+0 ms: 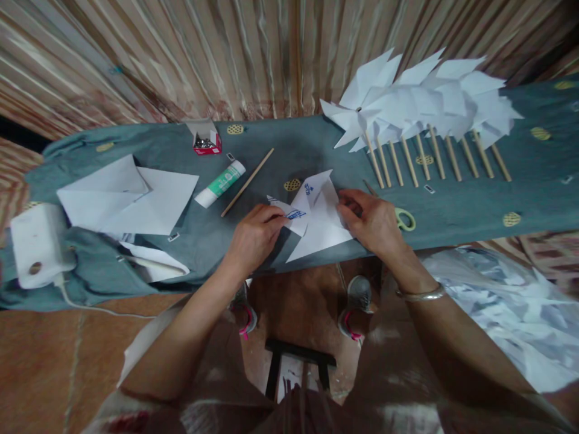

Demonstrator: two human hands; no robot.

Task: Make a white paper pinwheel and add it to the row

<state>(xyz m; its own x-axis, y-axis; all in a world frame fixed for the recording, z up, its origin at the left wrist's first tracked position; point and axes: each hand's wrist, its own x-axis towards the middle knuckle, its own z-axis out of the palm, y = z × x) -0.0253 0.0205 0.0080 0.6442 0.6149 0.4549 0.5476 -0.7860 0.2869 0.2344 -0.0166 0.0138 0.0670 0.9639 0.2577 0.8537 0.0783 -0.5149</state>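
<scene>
A white paper pinwheel (323,220) with blue markings lies near the front edge of the cloth-covered table. Its left blade is pinched between the thumb and fingers of my left hand (256,236). On the opposite side, my right hand (371,220) grips the pinwheel's right edge with curled fingers. A pair of scissors with light green handles (406,219) lies just beyond my right hand, partly hidden by it. Left of the pinwheel are a loose wooden stick (247,182) and a green and white glue stick (221,184).
Several finished pinwheels (420,105) on wooden sticks overlap at the back right. A small open red box (207,143) holds metal pieces. Folded paper sheets (158,202), a white power adapter (40,246) and a pen-like object (156,265) lie left. A paper-filled plastic bag (506,307) stands right.
</scene>
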